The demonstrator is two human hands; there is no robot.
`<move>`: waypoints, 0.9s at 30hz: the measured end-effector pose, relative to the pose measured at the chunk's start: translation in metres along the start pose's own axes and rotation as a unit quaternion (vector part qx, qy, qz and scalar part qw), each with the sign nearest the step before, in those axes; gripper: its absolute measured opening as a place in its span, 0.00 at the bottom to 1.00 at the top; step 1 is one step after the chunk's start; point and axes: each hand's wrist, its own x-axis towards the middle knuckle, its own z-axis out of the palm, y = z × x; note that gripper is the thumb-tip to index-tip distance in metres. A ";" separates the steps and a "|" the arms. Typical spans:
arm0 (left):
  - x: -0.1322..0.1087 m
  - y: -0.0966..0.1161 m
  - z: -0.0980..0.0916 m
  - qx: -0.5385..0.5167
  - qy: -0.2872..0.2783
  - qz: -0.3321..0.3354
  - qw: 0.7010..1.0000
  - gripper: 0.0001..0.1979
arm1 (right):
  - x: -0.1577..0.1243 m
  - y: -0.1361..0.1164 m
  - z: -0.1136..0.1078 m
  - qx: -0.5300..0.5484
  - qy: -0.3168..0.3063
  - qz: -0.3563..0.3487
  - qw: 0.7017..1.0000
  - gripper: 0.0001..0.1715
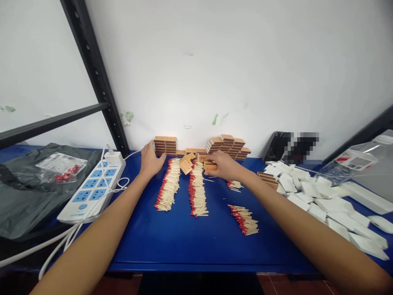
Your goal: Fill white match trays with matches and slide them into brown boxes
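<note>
The step in hand looks to be the handling of the small boxes, judged from where both hands are. The bare right hand [224,164] is curled nearly closed over the right end of a small orange cardboard matchbox with a dark hollow on top [211,168], apparently pinching it, though its fingers hide part of the grip. That matchbox sits toward the back of the blue, smooth-topped bench [184,241], just right of the longer middle row of red-tipped wooden matches [198,188]. Its long axis runs roughly left to right, its printed orange side facing the person (the print is too small to read).

The bare left hand [150,159] is partly open, thumb spread, at the left end of a squared stack of orange-and-brown matchboxes [166,146]; whether it grips or merely steadies, I cannot tell. Moving next would call for light pressure and clearance from the matches.
</note>
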 end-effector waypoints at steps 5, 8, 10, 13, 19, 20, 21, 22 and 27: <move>0.000 -0.001 0.000 0.001 -0.003 -0.005 1.000 0.34 | 0.004 -0.005 -0.002 -0.018 -0.016 -0.008 1.000 0.28; 0.001 -0.002 0.000 0.000 -0.002 -0.007 1.000 0.34 | 0.007 -0.002 -0.006 -0.010 -0.034 -0.013 0.999 0.23; 0.000 -0.002 0.001 0.000 0.000 -0.006 1.000 0.34 | 0.009 0.001 -0.010 0.000 -0.043 -0.013 0.999 0.21; 0.000 -0.001 0.001 -0.001 0.001 -0.002 1.000 0.34 | 0.013 0.004 -0.018 0.014 -0.024 -0.007 1.000 0.23; 0.000 0.000 0.000 0.001 0.000 0.001 1.000 0.33 | 0.026 -0.004 -0.026 -0.021 0.002 -0.053 0.998 0.17; 0.000 0.000 0.000 0.002 0.002 -0.002 1.000 0.33 | 0.027 -0.005 -0.024 -0.029 -0.003 -0.059 0.998 0.16; 0.000 -0.001 0.000 0.003 0.003 -0.004 1.000 0.33 | 0.028 -0.005 -0.022 -0.035 -0.004 -0.060 0.998 0.16; 0.000 -0.001 0.000 0.005 0.004 -0.005 1.000 0.34 | 0.029 -0.005 -0.020 -0.043 -0.003 -0.061 0.997 0.18; 0.000 -0.002 0.002 0.009 0.000 0.002 1.000 0.33 | 0.033 0.006 -0.013 -0.090 0.005 -0.060 0.994 0.32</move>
